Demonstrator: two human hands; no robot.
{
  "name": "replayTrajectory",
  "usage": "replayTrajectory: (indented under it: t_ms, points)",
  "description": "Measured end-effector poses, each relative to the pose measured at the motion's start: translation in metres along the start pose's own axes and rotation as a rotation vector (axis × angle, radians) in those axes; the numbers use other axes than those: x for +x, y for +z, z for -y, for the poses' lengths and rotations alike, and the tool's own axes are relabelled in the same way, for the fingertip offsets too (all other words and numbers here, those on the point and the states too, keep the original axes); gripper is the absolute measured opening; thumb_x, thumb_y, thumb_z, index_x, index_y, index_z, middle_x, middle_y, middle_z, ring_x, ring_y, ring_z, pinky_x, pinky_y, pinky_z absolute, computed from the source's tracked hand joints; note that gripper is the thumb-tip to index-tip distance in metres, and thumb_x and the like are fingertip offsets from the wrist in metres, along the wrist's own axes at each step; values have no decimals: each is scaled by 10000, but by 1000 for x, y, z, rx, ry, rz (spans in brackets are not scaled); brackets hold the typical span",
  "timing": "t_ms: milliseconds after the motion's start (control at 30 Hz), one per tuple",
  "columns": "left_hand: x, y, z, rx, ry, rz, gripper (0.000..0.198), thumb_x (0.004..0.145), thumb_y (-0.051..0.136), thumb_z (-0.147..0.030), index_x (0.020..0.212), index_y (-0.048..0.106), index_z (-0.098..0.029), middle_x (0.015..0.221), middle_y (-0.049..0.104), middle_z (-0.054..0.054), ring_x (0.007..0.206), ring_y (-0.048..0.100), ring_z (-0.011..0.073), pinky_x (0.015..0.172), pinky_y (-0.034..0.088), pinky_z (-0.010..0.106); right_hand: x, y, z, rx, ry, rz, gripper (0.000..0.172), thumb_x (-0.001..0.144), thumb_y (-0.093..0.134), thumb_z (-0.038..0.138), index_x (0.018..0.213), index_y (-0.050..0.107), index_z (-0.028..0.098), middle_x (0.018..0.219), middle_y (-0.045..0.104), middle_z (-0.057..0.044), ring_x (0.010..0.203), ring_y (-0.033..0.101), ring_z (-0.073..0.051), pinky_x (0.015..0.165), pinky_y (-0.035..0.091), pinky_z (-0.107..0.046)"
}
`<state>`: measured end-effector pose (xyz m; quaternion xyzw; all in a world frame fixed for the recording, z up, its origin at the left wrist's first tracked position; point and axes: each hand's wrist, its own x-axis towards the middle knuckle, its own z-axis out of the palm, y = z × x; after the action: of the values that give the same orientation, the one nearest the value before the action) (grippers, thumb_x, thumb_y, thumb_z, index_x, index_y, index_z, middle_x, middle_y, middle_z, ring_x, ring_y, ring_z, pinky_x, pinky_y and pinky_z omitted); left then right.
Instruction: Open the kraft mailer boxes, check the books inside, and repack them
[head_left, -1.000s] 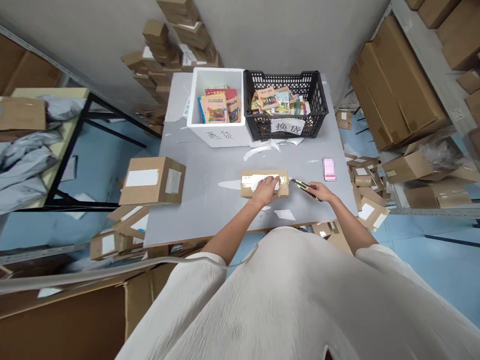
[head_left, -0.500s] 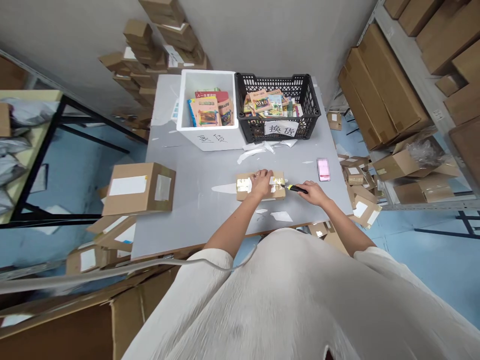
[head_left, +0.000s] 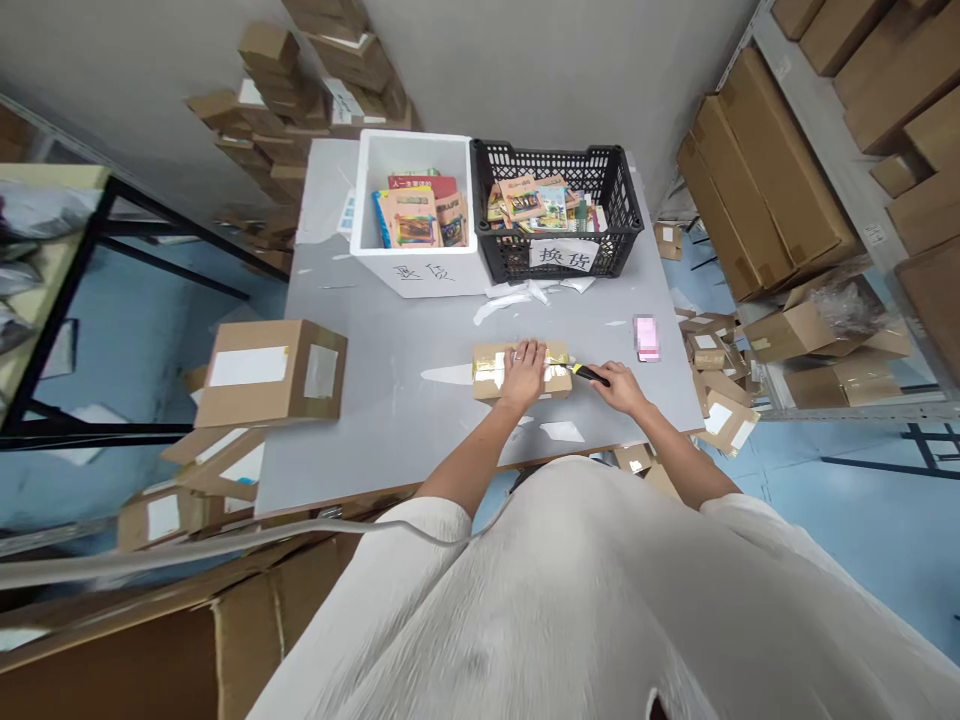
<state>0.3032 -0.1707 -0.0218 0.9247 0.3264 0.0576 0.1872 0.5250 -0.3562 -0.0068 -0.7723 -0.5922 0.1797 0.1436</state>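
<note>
A small taped cardboard parcel (head_left: 486, 368) lies on the grey table (head_left: 390, 400) in front of me. My left hand (head_left: 523, 372) rests flat on top of it, fingers spread, pressing it down. My right hand (head_left: 619, 385) is closed round a yellow-and-black utility knife (head_left: 589, 374). The knife's tip touches the parcel's right end.
A white foam box (head_left: 412, 270) and a black crate (head_left: 559, 262), both with booklets, stand at the table's far side. A bigger cardboard box (head_left: 266, 372) sits at the left edge. A pink item (head_left: 645, 337) lies right. Cardboard boxes litter the floor and shelves.
My right hand has brought the knife leftward until its tip meets the parcel's right end. My left hand stays on the parcel. The camera has shifted slightly.
</note>
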Motion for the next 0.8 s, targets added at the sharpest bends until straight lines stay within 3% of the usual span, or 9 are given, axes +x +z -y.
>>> replayTrajectory:
  t_ms: [200, 367, 567, 800]
  points:
    - [-2, 3, 4, 8, -2, -3, 666, 1130, 321, -311, 1776, 429, -189, 1834, 438, 180, 1738, 339, 352, 1408, 184, 628, -4, -8, -31, 3, 78, -165, 561, 1167, 470, 488, 1627, 674, 239, 1277, 732, -174, 1183, 647, -361, 1067, 524, -487]
    - [-2, 2, 0, 16, -11, 3, 678, 1121, 358, -321, 1778, 425, -171, 1847, 412, 188, 1749, 321, 353, 1422, 156, 639, 1, -17, -45, 63, 74, -163, 586, 1109, 579, 557, 1572, 693, 216, 1274, 743, -174, 1187, 655, -382, 1064, 549, -512]
    - [-25, -8, 3, -8, -58, 3, 684, 1109, 457, -396, 1768, 437, -216, 1856, 396, 173, 1757, 292, 369, 1417, 171, 656, 29, -7, -17, 210, 63, -128, 516, 1074, 625, 544, 1455, 753, 220, 1307, 746, -165, 1237, 669, -378, 1122, 551, -528]
    - [-72, -18, 23, -7, -67, 9, 602, 1071, 642, -473, 1626, 588, -244, 1801, 464, 191, 1643, 435, 408, 1336, 328, 598, 102, -3, 36, 185, -98, -11, 463, 1025, 639, 447, 1407, 750, 209, 1530, 711, -165, 1418, 613, -397, 1200, 489, -551]
